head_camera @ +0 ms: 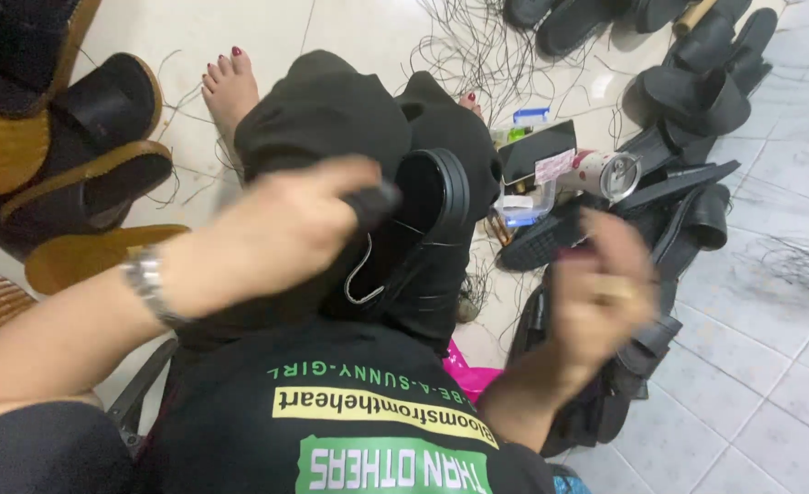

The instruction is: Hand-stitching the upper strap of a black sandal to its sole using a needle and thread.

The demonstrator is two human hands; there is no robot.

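Note:
My left hand (285,224), a metal watch on its wrist, is closed around a short black tool handle (374,203). It presses against a black sandal (436,197) that stands on edge between my black-clad knees. A thin curved metal hook (360,279) hangs just below that hand, in front of the sandal. My right hand (601,293) is blurred with motion to the right of the sandal, a ring on one finger and the fingers curled. What it holds is not clear.
Tan-soled sandals (66,155) are stacked at the left and black sandals (697,87) are piled at the upper right. Loose black threads (477,46) lie on the white tile floor. A drink can (605,174), a clear plastic box (523,209) and a pink bag (477,375) are close by.

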